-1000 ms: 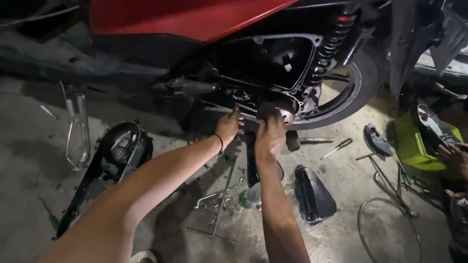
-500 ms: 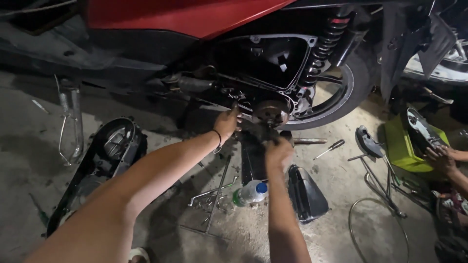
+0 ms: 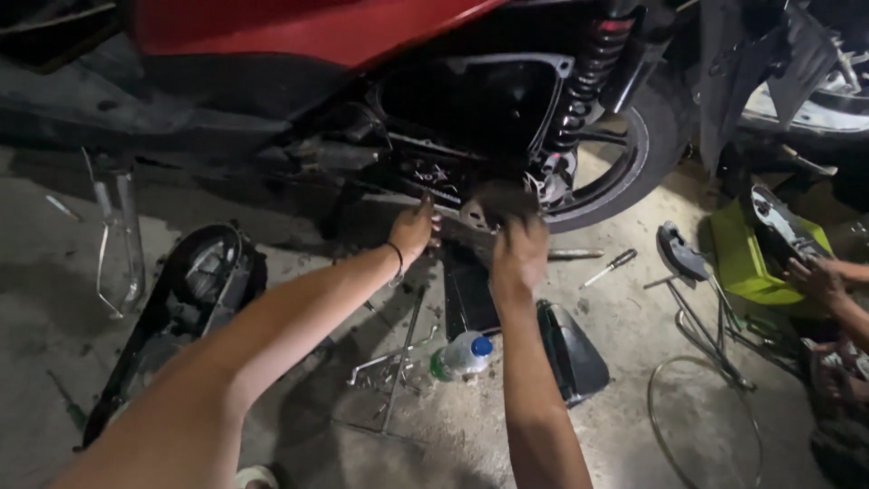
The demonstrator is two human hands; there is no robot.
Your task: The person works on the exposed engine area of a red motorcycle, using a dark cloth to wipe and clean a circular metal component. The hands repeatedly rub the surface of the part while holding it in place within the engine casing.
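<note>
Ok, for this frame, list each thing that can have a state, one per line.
Scooter: side cover off, drive parts exposed.
Removed cover: lying on the floor.
Left hand: reaching into the open drive case.
Right hand: on the round drive part, blurred.
Plastic bottle: capped, lying on its side.
Screwdriver: lying on the floor.

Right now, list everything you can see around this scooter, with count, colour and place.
Scooter: one, red and black, across the top.
Rear wheel: one, black, upper right.
Round drive part: one, dark, blurred, by the wheel.
Belt cover: one, black, floor left.
Plastic bottle: one, clear, blue cap, floor centre.
Screwdriver: one, floor right.
Green box: one, right.
Another person's hand: one, right edge.
Left hand: on the engine case.
Right hand: at the round drive part.
</note>
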